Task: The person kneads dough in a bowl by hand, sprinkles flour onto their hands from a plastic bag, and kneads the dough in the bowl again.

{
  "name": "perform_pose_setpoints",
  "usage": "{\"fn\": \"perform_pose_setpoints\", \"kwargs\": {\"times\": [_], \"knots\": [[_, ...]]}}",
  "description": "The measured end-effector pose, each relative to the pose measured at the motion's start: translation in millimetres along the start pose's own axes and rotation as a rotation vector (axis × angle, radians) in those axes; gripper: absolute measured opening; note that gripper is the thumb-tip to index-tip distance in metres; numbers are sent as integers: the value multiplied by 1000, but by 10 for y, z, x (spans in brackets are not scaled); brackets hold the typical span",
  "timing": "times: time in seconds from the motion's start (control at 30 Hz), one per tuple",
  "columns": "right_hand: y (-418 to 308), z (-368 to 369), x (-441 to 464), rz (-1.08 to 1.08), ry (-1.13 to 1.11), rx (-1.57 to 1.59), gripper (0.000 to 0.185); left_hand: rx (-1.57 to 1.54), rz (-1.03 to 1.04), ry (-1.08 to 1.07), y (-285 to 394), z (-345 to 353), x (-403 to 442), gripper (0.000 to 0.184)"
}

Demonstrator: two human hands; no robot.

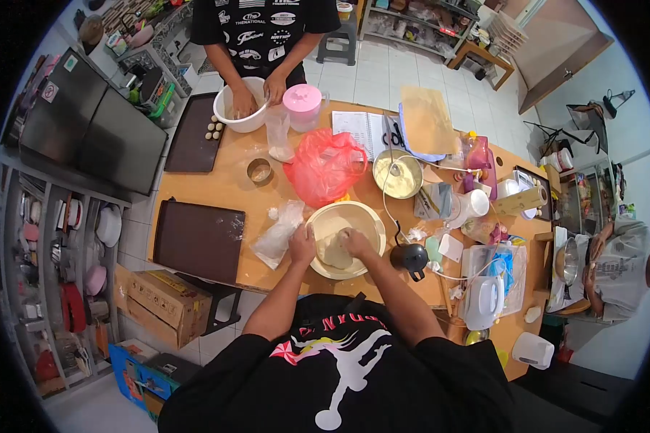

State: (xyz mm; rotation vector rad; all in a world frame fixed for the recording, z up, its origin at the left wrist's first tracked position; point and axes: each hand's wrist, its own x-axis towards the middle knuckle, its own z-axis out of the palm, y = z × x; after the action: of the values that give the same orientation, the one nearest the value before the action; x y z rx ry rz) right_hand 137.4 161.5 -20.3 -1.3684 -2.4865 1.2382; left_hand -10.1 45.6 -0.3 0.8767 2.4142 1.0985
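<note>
A cream bowl [374, 221] with pale dough [334, 252] in it stands at the table's near edge. My left hand [302, 245] grips the bowl's left rim, its fingers curled. Inside the bowl, my right hand [355, 244] is closed on the dough at its right side. A clear plastic bag [276, 234] with white powder lies just left of the bowl. Behind the bowl sits a crumpled red plastic bag [325, 167]. To the right is a black electric mixer [409, 260].
Across the table a person's hands [247, 103] work in a white bowl [227, 119]. Dark trays [199, 242] lie at the left. A metal bowl [404, 178], a notebook [354, 128] and plastic containers [482, 299] stand right. Another person [617, 267] is at far right.
</note>
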Motion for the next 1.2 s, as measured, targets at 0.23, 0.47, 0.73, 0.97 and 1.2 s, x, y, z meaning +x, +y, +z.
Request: {"fn": "perform_pose_setpoints", "kwargs": {"times": [0.23,0.47,0.73,0.97,1.2], "knots": [[-594,-530,-611,-269,-266,-140,26,-57,-17,93,-42,69,-21,40],[-681,-162,-705,-257,-347,-550,19,-90,-21,89,-65,104,-13,39],[-737,164,-447,-135,-147,-514,33,-56,-17,31,-76,80,-4,38],[-737,146,-132,411,-64,-93,37,14,-71,-27,-26,13,-11,37],[-250,128,-94,454,-460,978,37,-62,-33,18,-21,0,-11,37]]}}
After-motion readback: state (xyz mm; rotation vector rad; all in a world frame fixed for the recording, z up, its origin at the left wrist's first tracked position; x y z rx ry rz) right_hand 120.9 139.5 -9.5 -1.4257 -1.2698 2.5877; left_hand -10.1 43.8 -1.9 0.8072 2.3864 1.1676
